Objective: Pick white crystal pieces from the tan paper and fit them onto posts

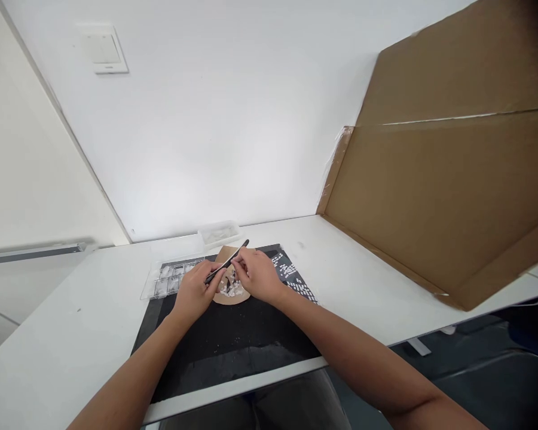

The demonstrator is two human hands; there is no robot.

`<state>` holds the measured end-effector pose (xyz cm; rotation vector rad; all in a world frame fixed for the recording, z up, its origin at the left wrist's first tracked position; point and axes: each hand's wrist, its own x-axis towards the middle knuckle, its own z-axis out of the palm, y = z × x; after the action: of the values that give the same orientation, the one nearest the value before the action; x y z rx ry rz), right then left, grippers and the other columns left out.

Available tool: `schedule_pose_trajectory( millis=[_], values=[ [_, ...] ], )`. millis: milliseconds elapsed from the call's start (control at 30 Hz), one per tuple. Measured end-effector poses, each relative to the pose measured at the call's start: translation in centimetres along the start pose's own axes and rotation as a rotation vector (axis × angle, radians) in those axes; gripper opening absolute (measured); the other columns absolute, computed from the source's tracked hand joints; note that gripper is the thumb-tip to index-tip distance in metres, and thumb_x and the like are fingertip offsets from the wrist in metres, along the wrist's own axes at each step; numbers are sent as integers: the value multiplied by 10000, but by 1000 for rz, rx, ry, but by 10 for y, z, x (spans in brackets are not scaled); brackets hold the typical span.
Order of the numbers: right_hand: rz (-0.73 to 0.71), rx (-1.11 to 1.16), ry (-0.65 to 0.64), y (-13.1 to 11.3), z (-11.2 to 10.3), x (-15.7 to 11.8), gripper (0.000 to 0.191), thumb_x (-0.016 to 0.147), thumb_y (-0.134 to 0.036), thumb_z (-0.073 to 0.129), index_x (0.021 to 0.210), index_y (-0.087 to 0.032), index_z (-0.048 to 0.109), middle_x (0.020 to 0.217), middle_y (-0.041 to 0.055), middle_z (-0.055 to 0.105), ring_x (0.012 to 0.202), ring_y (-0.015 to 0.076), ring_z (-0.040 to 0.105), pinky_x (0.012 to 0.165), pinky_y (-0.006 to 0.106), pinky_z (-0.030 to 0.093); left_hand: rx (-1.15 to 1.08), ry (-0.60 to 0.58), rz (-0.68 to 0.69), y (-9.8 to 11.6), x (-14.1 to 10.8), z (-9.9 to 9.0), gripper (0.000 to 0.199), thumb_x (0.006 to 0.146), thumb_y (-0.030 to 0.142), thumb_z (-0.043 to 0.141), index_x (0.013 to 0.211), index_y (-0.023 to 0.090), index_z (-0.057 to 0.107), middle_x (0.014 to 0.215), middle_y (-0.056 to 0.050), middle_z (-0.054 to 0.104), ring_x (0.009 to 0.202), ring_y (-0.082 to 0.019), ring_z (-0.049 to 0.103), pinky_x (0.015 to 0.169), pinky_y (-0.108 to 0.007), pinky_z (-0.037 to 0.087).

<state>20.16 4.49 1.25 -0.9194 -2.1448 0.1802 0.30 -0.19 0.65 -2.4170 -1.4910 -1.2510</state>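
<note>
My left hand [198, 288] is closed, its fingertips pinching the lower end of a slim black stick [226, 262] with a pale strip along its length. The stick slants up to the right. By its upper part is my right hand [256, 273], thumb and fingertips pressed together; what lies in that pinch is too small to make out. Beneath both hands a tan rounded piece [238, 299] bears small white chips [230, 291] and a dark shape, partly hidden by my fingers. It rests on a black mat [237, 340].
Left of my hands lies a clear compartment box [170, 279] with white contents. Rows of small white pieces [301, 289] cover a dark sheet at the right. A translucent tray [219, 234] stands near the wall. A large cardboard sheet [443, 197] leans at the table's right.
</note>
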Motion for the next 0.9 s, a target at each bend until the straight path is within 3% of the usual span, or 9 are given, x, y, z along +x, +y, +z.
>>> schedule_pose_trajectory(
  millis=[100, 233, 333, 467, 567, 700, 900],
  values=[
    [141, 0, 65, 11, -6, 3, 128, 1028, -314, 461, 924, -243, 486, 722, -25, 723, 616, 169, 646, 609, 267, 375, -1, -5, -1, 2, 0, 1, 181, 1013, 341, 522, 1026, 223, 658, 861, -29, 695, 817, -183, 659, 738, -302, 476],
    [235, 29, 133, 29, -16, 7, 127, 1030, -309, 458, 921, -243, 458, 701, -47, 720, 597, 158, 645, 596, 257, 367, -4, -16, 6, 4, -1, 3, 188, 1012, 349, 526, 1048, 222, 660, 864, -32, 703, 821, -187, 668, 740, -304, 480],
    [157, 69, 70, 28, -13, 6, 114, 1034, -293, 453, 932, -242, 457, 696, -44, 715, 599, 157, 640, 612, 259, 382, -5, -19, 6, 3, -1, 3, 209, 1016, 364, 514, 1045, 221, 663, 860, -37, 704, 817, -192, 670, 734, -308, 480],
    [-60, 43, -42, 10, -1, 0, 108, 1016, -261, 482, 911, -233, 487, 719, -20, 716, 640, 168, 636, 774, 306, 425, -6, -8, 1, 1, 0, 1, 210, 1015, 364, 506, 1030, 225, 663, 864, -37, 696, 822, -195, 664, 734, -313, 477],
    [-135, 30, -72, 0, 3, -2, 100, 1010, -264, 493, 920, -224, 513, 744, -4, 723, 646, 171, 630, 843, 337, 424, -8, 3, -3, 2, 1, 0, 209, 1013, 369, 511, 1020, 229, 666, 832, -24, 680, 786, -184, 657, 729, -308, 478],
    [-77, 37, -17, 8, -8, 2, 137, 1023, -276, 478, 896, -229, 501, 718, -13, 716, 604, 160, 614, 851, 337, 422, -10, -7, 2, 4, 1, -1, 214, 1016, 360, 506, 1049, 225, 668, 814, -27, 678, 766, -182, 655, 721, -307, 478],
    [58, 55, 77, 29, -21, 10, 116, 1031, -291, 462, 927, -239, 463, 674, -32, 699, 579, 167, 622, 642, 276, 394, -14, -21, 2, 5, -1, 1, 203, 1011, 360, 521, 1035, 218, 664, 871, -41, 694, 805, -193, 674, 721, -306, 479]
  ],
)
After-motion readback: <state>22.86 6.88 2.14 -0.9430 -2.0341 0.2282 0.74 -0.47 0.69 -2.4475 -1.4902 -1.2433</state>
